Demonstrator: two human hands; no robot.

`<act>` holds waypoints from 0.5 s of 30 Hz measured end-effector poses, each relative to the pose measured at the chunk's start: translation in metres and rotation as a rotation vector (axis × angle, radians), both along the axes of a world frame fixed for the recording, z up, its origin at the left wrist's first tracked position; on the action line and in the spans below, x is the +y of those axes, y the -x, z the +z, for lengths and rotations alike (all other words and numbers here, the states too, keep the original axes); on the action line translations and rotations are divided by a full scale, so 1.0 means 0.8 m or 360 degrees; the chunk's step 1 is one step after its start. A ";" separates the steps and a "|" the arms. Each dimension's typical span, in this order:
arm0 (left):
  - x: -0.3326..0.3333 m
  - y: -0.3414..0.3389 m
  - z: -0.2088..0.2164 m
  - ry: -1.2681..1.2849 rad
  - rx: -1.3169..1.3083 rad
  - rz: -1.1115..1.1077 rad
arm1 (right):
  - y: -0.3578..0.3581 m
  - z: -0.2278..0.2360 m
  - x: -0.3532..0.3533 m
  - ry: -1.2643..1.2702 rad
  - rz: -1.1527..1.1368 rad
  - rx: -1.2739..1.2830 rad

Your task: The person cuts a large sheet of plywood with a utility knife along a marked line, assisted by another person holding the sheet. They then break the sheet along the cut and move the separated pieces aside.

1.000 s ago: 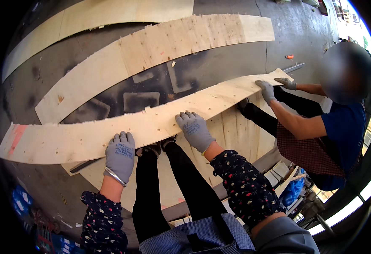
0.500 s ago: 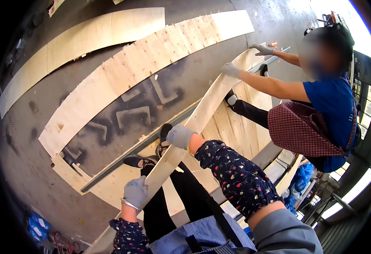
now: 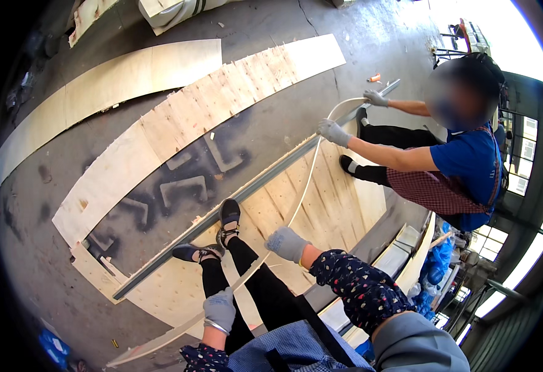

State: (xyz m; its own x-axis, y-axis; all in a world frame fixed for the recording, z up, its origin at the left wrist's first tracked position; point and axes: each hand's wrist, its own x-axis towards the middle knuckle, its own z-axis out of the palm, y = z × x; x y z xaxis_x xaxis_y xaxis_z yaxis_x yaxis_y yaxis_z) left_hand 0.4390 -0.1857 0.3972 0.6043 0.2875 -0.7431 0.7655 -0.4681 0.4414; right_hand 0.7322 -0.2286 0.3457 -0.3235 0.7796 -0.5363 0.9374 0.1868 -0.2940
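Observation:
A long, thin, pale plywood strip bows between me and a co-worker, its narrow edge facing up. My left hand, in a grey glove, is closed round it near its lower-left end. Farther along, my gloved right hand grips the same strip, fingers partly hidden. The co-worker's gloved hands hold the far part, which bends sharply there. Beneath the strip a plywood sheet lies on the floor, with a grey metal bar along its far edge. My shoes are on the sheet beside the bar.
Curved plywood pieces lie on the floor beyond the bar, another farther left. The co-worker leans in from the right. An orange object lies near the bar's far end. Blue plastic and boards are piled at the right.
The strip has turned from showing its broad face to edge-up and now bends more. My right hand has moved down and right, my left hand slightly down. The co-worker's hands have lowered.

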 end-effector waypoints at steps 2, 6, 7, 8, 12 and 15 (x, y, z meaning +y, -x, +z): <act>0.000 -0.011 0.004 -0.0160 -0.0021 0.0028 | -0.004 -0.012 0.006 -0.0078 0.0008 -0.0086; 0.099 -0.014 -0.011 -0.0817 -0.0013 0.0185 | 0.005 -0.025 0.155 -0.0623 -0.0325 -0.0075; 0.144 -0.022 -0.007 -0.0844 -0.0212 0.0227 | 0.005 -0.009 0.174 -0.0323 -0.0401 -0.0258; 0.154 -0.031 -0.004 -0.0888 -0.0089 0.0104 | 0.006 0.002 0.173 -0.0404 -0.0456 -0.0210; 0.162 -0.029 0.007 -0.1062 0.0110 -0.0368 | 0.017 -0.009 0.124 -0.0631 -0.0550 -0.0077; 0.145 -0.041 0.035 -0.1054 -0.0144 -0.0550 | 0.016 -0.022 0.074 -0.0591 -0.0644 0.0006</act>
